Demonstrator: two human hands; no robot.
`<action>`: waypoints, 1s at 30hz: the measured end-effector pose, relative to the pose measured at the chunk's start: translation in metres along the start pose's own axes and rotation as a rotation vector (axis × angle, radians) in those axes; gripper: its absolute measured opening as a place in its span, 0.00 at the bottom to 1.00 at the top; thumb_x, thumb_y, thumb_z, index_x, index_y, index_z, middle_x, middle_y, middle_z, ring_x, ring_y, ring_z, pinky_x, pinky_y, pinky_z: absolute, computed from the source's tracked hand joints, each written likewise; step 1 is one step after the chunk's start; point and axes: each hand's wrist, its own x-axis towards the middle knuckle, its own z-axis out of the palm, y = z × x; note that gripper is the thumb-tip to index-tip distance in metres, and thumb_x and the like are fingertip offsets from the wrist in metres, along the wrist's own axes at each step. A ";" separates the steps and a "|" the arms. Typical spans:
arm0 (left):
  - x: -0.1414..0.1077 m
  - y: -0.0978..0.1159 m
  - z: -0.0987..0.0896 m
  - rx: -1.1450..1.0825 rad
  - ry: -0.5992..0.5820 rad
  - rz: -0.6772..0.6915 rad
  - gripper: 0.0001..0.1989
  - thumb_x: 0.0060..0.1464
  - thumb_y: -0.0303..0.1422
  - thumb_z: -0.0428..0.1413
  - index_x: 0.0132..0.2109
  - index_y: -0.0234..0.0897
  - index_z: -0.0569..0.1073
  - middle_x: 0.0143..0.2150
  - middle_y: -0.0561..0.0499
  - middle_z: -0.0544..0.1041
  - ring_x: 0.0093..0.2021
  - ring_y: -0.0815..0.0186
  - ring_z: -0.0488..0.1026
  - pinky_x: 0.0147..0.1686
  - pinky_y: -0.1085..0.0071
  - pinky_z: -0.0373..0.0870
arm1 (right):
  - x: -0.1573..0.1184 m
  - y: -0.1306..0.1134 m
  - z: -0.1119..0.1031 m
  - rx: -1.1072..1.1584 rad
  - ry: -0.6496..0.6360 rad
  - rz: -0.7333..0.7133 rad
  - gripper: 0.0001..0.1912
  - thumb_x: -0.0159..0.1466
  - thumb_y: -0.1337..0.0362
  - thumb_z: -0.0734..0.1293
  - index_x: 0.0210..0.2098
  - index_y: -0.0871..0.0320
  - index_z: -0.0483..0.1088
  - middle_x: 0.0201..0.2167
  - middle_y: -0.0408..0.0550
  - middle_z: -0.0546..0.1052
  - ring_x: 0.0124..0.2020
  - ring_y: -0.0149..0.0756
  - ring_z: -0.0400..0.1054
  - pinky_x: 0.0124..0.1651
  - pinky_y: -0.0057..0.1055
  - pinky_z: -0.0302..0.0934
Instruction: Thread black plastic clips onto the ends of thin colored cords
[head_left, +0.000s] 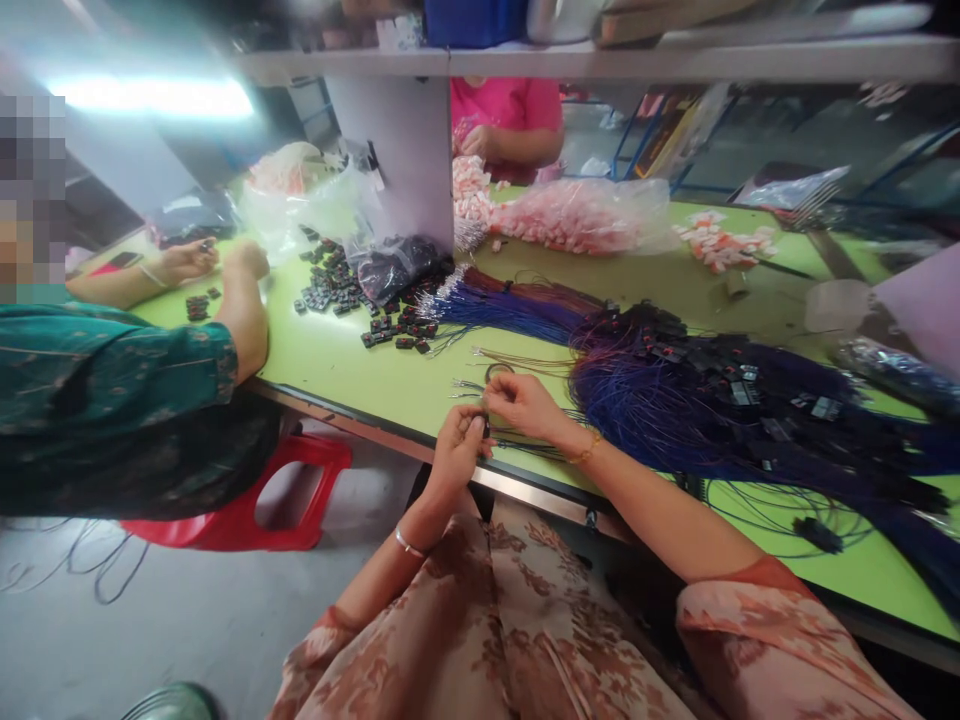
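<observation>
Pinching 1 small black piece (486,428) in the left hand (457,447), right hand (523,404) close beside, curled, its hold unclear.

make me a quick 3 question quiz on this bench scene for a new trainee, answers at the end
1. True or false: the camera wearer's left hand holds a small black part.
2. Which of the wearer's hands is nearer the blue wires? A: left. B: right. C: both equally.
3. Fill the gap: the stool at the lower left is ____ in colour.

Key:
1. True
2. B, the right hand
3. red
</observation>
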 end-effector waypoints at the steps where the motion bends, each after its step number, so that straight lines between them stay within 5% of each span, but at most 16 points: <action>1: 0.001 0.001 0.001 -0.042 0.005 -0.024 0.20 0.50 0.45 0.62 0.43 0.37 0.67 0.30 0.55 0.70 0.25 0.73 0.70 0.25 0.76 0.65 | -0.005 0.001 -0.002 -0.009 0.006 0.010 0.08 0.57 0.62 0.62 0.25 0.59 0.66 0.19 0.37 0.63 0.22 0.26 0.52 0.26 0.25 0.47; 20: 0.009 0.004 -0.001 -0.317 -0.055 -0.162 0.14 0.51 0.35 0.63 0.42 0.35 0.69 0.31 0.53 0.73 0.27 0.74 0.70 0.27 0.77 0.65 | -0.028 0.002 -0.008 -0.141 -0.072 0.021 0.11 0.57 0.62 0.62 0.20 0.59 0.63 0.17 0.38 0.64 0.21 0.25 0.53 0.26 0.25 0.44; 30: 0.006 -0.004 0.004 -0.062 0.042 0.073 0.20 0.49 0.44 0.64 0.42 0.36 0.69 0.24 0.58 0.71 0.21 0.76 0.65 0.23 0.78 0.61 | -0.034 0.005 0.000 -0.120 -0.025 0.014 0.07 0.57 0.64 0.62 0.24 0.59 0.65 0.18 0.39 0.65 0.21 0.26 0.54 0.26 0.25 0.46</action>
